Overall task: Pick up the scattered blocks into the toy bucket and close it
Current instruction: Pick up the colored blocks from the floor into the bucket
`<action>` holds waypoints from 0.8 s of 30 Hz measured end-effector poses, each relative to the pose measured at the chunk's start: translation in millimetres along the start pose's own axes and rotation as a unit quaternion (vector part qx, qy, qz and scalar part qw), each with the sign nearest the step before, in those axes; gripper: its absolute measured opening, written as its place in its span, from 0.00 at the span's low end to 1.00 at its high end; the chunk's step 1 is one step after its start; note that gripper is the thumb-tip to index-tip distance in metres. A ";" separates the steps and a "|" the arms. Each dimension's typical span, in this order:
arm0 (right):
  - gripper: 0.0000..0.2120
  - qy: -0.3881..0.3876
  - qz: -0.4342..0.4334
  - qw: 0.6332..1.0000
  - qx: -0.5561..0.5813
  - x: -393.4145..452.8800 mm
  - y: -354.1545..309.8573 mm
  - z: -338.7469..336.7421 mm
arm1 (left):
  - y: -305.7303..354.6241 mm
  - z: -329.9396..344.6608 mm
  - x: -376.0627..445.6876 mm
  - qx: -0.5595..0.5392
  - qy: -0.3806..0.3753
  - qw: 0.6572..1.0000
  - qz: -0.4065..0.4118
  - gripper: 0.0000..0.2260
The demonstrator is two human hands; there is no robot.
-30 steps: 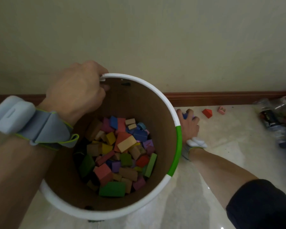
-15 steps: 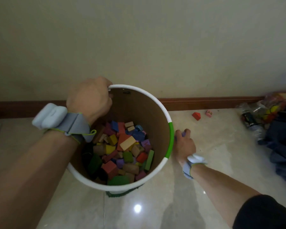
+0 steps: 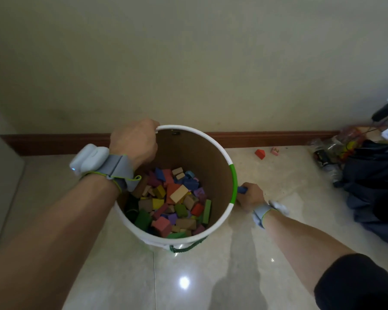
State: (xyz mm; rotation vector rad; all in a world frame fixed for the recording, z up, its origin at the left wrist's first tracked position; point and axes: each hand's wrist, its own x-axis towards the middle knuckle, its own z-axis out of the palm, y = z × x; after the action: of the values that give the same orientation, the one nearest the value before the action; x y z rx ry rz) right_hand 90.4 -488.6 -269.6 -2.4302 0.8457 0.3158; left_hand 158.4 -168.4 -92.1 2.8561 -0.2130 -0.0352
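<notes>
We are gripping the far-left rim of the toy bucket (image 3: 233, 175) with our left hand (image 3: 133, 142), fingers curled over its edge at about eleven o'clock. The bucket is sitting on the floor (image 3: 267, 231) with many coloured blocks (image 3: 173, 202) inside. At three o'clock, just beside the bucket's wall, our right hand (image 3: 251, 196) is closing its fingers around a blue block (image 3: 241, 189), while a red block (image 3: 260, 154) and a pink block (image 3: 274, 151) are lying near the baseboard (image 3: 278, 137) at one o'clock.
</notes>
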 end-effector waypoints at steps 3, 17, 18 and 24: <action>0.04 0.023 0.091 0.982 0.165 -15.4 -4.6 -11.6 | -5.7 -7.5 -8.6 -0.009 -0.006 1.000 0.003 0.13; 0.07 -0.221 -0.274 0.886 0.302 -158.2 -178.4 -120.8 | -9.4 -10.1 -8.0 -0.122 -0.069 0.990 0.011 0.16; 0.08 -0.240 -0.292 0.901 0.213 -167.1 -180.0 -115.5 | -9.0 -10.1 -9.5 -0.124 -0.067 0.990 0.012 0.16; 0.09 -0.297 -0.360 0.865 -0.182 -185.3 -181.6 -96.6 | -7.8 -12.0 -13.7 -0.110 -0.060 0.992 -0.001 0.15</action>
State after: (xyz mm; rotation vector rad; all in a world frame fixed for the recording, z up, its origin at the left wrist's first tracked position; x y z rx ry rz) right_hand 65.2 -330.7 -43.6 -2.5310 -0.4329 0.9164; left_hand 146.5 -155.7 -82.6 2.6355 -0.2172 -0.2165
